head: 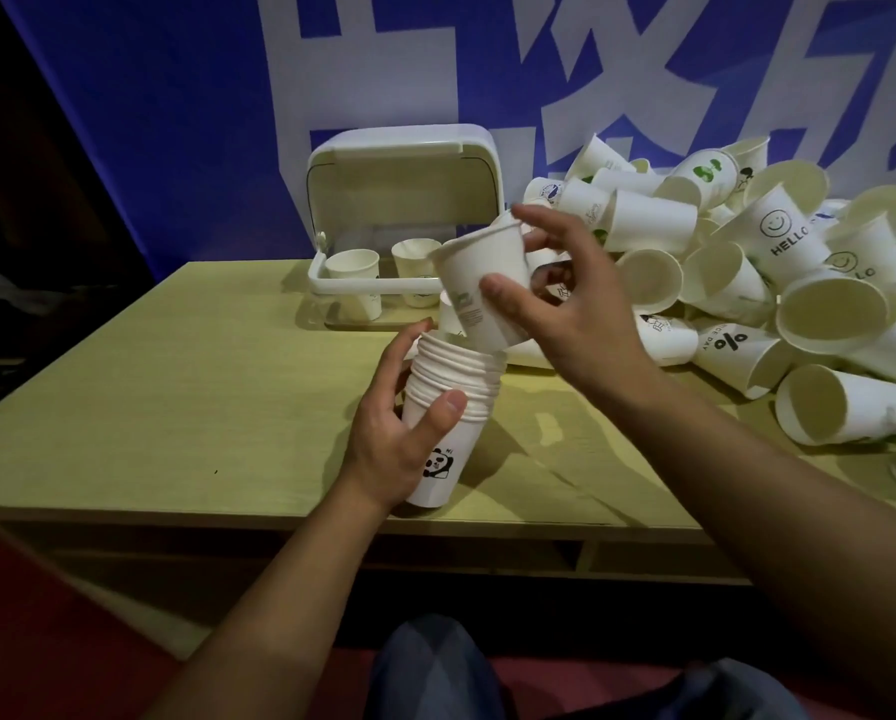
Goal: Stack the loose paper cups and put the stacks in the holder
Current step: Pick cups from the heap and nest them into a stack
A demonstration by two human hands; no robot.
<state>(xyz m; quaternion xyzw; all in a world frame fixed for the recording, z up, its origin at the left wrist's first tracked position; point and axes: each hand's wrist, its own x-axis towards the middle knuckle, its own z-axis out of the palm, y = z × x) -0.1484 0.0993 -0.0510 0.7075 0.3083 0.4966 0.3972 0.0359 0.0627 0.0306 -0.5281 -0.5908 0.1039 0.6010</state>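
pinching a tilted cup (482, 288), right grip (555, 304) above left grip's (399, 433) held stack (453, 387).

White cups, pale wood, blue backdrop

The stack (448, 407) is white, its bottom cup printed with a black panda; the loose cups (778, 262) carry black smileys and green marks; the table (186, 387) is yellowish; the banner (175, 96) is blue with white characters.

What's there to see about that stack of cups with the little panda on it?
The stack of cups is white paper, nested mouth-up, rims bunched tightly near the top. A black panda print shows on the lowest cup. It leans slightly and seems to rest at the table's near edge. The left hand grips its side, thumb across the front.
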